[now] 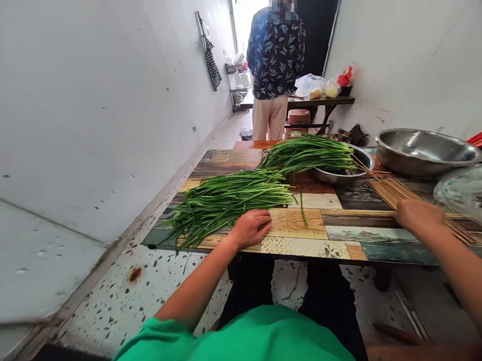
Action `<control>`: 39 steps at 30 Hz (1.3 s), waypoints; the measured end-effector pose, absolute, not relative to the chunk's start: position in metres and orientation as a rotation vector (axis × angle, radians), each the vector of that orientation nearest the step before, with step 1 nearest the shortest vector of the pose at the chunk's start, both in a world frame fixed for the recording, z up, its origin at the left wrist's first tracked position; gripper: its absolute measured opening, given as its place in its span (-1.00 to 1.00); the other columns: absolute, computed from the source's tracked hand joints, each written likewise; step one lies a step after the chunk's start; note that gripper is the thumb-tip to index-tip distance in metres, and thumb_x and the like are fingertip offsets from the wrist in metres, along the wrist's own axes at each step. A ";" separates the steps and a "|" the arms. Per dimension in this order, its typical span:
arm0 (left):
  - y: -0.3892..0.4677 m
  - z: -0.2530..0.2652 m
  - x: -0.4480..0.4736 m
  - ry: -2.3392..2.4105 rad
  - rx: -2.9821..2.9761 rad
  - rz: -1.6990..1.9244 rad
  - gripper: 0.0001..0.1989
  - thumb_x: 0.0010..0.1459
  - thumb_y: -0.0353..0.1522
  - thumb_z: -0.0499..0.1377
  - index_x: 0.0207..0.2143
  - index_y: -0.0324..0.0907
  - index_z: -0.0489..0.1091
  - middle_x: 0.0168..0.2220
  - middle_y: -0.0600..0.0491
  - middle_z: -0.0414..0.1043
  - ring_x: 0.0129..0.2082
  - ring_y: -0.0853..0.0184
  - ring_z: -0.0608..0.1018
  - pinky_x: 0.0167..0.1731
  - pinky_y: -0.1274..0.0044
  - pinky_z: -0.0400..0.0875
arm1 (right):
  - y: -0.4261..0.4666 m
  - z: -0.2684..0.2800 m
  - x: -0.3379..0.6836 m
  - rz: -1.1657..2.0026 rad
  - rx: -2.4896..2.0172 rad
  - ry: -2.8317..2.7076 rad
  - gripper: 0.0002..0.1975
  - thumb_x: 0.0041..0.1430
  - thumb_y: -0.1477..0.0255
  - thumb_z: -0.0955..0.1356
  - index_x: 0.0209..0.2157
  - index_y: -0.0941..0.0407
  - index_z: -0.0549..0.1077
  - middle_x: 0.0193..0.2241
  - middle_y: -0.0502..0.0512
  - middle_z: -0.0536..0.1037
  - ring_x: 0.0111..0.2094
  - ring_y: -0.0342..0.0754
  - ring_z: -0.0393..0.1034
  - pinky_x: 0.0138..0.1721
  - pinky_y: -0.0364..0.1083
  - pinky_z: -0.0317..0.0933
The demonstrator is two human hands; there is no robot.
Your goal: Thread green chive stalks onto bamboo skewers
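A pile of long green garlic chives [232, 196] lies on the table's left side, pale stem ends toward the right. My left hand [253, 227] rests on the tabletop at the pile's near edge, fingers loosely curled, the thumb apart from them and nothing visible in it. At the right, thin bamboo skewers [386, 191] are spread slantwise over the table. My right hand [421, 216] is closed over them, its fingertips partly hidden. One loose chive stalk [302, 207] lies between the hands. More chives [310, 151] lie farther back, their stems over a steel bowl [363, 163].
A large steel basin [428, 151] and a clear plastic bag [470, 193] stand at the right of the patterned table [298, 231]. Beyond it, a person [275, 59] stands facing away at a dark table [334, 100] with bags. A wall [88, 115] runs along the left.
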State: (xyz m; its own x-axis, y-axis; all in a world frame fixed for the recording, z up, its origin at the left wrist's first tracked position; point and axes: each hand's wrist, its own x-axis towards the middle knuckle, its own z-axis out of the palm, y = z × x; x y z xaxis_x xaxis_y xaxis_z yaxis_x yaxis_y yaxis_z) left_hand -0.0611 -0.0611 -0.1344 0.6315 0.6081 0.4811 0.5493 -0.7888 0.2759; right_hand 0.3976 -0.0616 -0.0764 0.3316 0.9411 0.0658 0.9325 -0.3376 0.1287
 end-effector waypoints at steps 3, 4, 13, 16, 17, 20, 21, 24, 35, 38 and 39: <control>-0.062 -0.134 -0.060 0.963 2.755 0.873 -0.78 0.21 -0.35 0.10 -0.19 -0.21 0.50 -0.11 -0.09 0.54 -0.08 0.24 0.56 -0.03 0.39 0.46 | -0.078 -0.076 0.392 0.134 2.486 1.621 -0.72 0.13 0.51 0.26 -0.30 0.36 0.57 -0.33 0.55 0.54 -0.31 0.22 0.48 -0.45 -0.02 0.05; -0.062 -0.134 -0.060 0.957 2.759 0.869 -0.79 0.21 -0.35 0.10 -0.20 -0.20 0.50 -0.12 -0.08 0.54 -0.08 0.25 0.56 -0.03 0.40 0.45 | -0.085 -0.077 0.389 0.164 2.460 1.608 -0.70 0.17 0.46 0.25 -0.25 0.33 0.56 -0.29 0.51 0.54 -0.28 0.20 0.47 -0.46 -0.04 0.03; -0.059 -0.131 -0.057 1.049 2.855 0.720 -0.75 0.27 -0.35 0.03 -0.24 -0.20 0.51 -0.19 -0.07 0.55 -0.16 0.27 0.56 -0.09 0.42 0.42 | -0.140 -0.135 0.336 0.733 2.472 2.240 -0.79 0.19 0.40 0.21 -0.40 0.15 0.43 -0.40 0.20 0.55 -0.40 0.03 0.41 -0.43 -0.07 0.11; -0.056 -0.115 -0.038 1.116 2.900 0.495 -0.74 0.27 -0.40 0.01 -0.14 -0.19 0.48 -0.21 -0.07 0.54 -0.16 0.24 0.55 -0.13 0.41 0.40 | -0.143 -0.146 0.316 0.630 2.641 2.346 -0.78 0.21 0.42 0.19 -0.36 0.14 0.43 -0.34 0.24 0.57 -0.29 0.06 0.44 -0.31 -0.08 0.20; -0.055 -0.109 -0.027 1.131 2.906 0.437 -0.74 0.27 -0.40 0.02 -0.12 -0.18 0.47 -0.20 -0.07 0.54 -0.15 0.24 0.54 -0.13 0.41 0.39 | -0.142 -0.147 0.312 0.608 2.704 2.318 -0.78 0.21 0.42 0.18 -0.35 0.14 0.43 -0.33 0.25 0.57 -0.28 0.07 0.44 -0.30 -0.07 0.21; -0.054 -0.095 0.012 1.342 2.821 0.365 -0.69 0.29 -0.30 -0.01 -0.23 -0.23 0.50 -0.27 -0.12 0.53 -0.15 0.19 0.55 -0.12 0.38 0.38 | -0.142 -0.147 0.307 0.549 2.787 2.259 -0.77 0.20 0.42 0.18 -0.33 0.14 0.44 -0.33 0.24 0.56 -0.28 0.09 0.44 -0.28 -0.05 0.21; -0.054 -0.092 0.026 1.451 2.766 0.355 -0.64 0.29 -0.25 -0.02 -0.28 -0.27 0.51 -0.29 -0.15 0.53 -0.18 0.16 0.55 -0.13 0.36 0.39 | -0.142 -0.146 0.307 0.531 2.790 2.258 -0.76 0.21 0.42 0.17 -0.32 0.14 0.44 -0.33 0.23 0.55 -0.27 0.09 0.43 -0.27 -0.05 0.20; -0.055 -0.086 0.060 1.632 2.618 0.238 -0.59 0.21 -0.17 0.06 -0.25 -0.36 0.49 -0.25 -0.24 0.52 -0.18 0.08 0.56 -0.18 0.35 0.42 | -0.144 -0.146 0.308 0.490 2.800 2.256 -0.74 0.23 0.40 0.16 -0.29 0.15 0.44 -0.29 0.23 0.55 -0.24 0.08 0.42 -0.26 -0.06 0.20; -0.072 -0.071 -0.009 1.488 2.652 -0.099 -0.81 0.09 -0.42 0.10 -0.36 -0.25 0.52 -0.31 -0.13 0.55 -0.26 0.16 0.59 -0.26 0.44 0.46 | -0.144 -0.149 0.312 0.529 2.767 2.326 -0.76 0.22 0.40 0.18 -0.30 0.14 0.44 -0.32 0.24 0.56 -0.25 0.11 0.44 -0.27 -0.04 0.23; -0.071 -0.066 -0.063 1.282 2.820 0.084 -0.79 0.19 -0.41 0.04 -0.28 -0.18 0.49 -0.25 -0.04 0.54 -0.22 0.29 0.57 -0.22 0.53 0.44 | -0.144 -0.151 0.313 0.567 2.762 2.334 -0.77 0.23 0.39 0.18 -0.30 0.12 0.44 -0.30 0.25 0.57 -0.24 0.13 0.46 -0.27 -0.02 0.25; -0.068 -0.063 -0.081 1.314 2.856 0.194 -0.78 0.22 -0.40 0.02 -0.27 -0.18 0.48 -0.25 -0.03 0.54 -0.23 0.32 0.57 -0.22 0.54 0.44 | -0.143 -0.151 0.314 0.588 2.766 2.332 -0.77 0.22 0.39 0.18 -0.30 0.11 0.43 -0.30 0.25 0.58 -0.24 0.14 0.46 -0.28 -0.02 0.25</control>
State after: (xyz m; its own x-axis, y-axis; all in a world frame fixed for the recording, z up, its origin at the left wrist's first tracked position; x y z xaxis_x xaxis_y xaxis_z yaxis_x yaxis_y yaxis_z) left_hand -0.0812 -0.0680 -0.0627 0.6445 0.7559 0.1150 0.7569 -0.6521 0.0439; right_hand 0.3136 -0.1434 -0.1513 0.1969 0.8157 0.5439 0.9761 -0.1109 -0.1870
